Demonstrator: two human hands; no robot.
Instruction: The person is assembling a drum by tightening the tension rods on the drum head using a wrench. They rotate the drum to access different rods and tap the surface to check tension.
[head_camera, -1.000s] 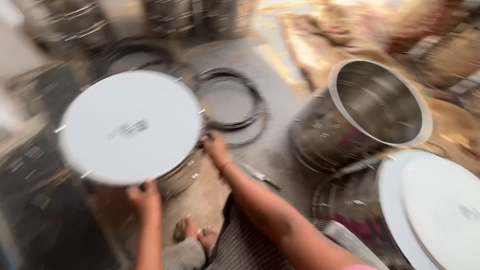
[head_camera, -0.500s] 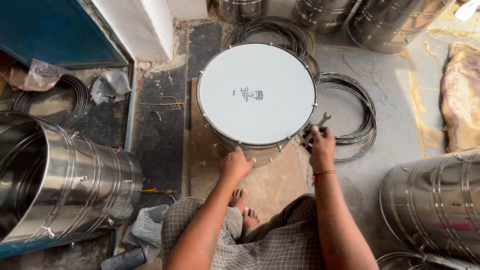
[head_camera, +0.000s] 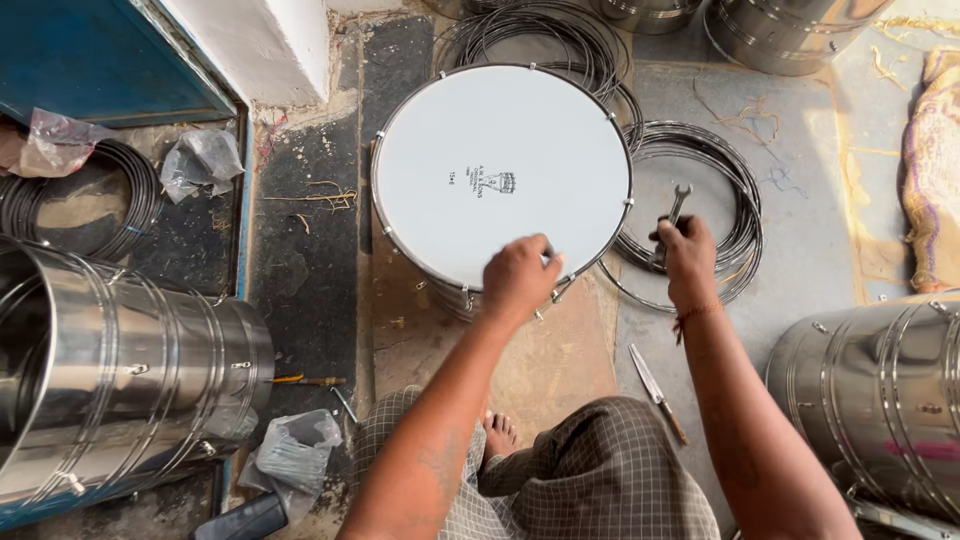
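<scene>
A steel drum with a round white head (head_camera: 500, 170) stands upright on the floor in front of me. My left hand (head_camera: 518, 280) rests closed on its near rim, fingers curled at the edge over a tuning bolt. Just right of the drum, my right hand (head_camera: 688, 255) grips a metal open-ended spanner (head_camera: 672, 212) that points up and away, over a pile of black wire hoops (head_camera: 735, 215). My knees in checked cloth and a bare foot (head_camera: 497, 436) show at the bottom.
A shiny steel drum shell (head_camera: 120, 370) lies on its side at left, another (head_camera: 880, 400) at right. More shells stand along the top. A knife-like tool (head_camera: 655, 390) lies on the floor by my right knee. Plastic bags (head_camera: 200, 160) and a screwdriver (head_camera: 305, 381) lie at left.
The view has steadied from a blurred swing onto the drum from above. My right hand has lifted off the rim, holding the spanner out to the right; my left hand stays at the near rim.
</scene>
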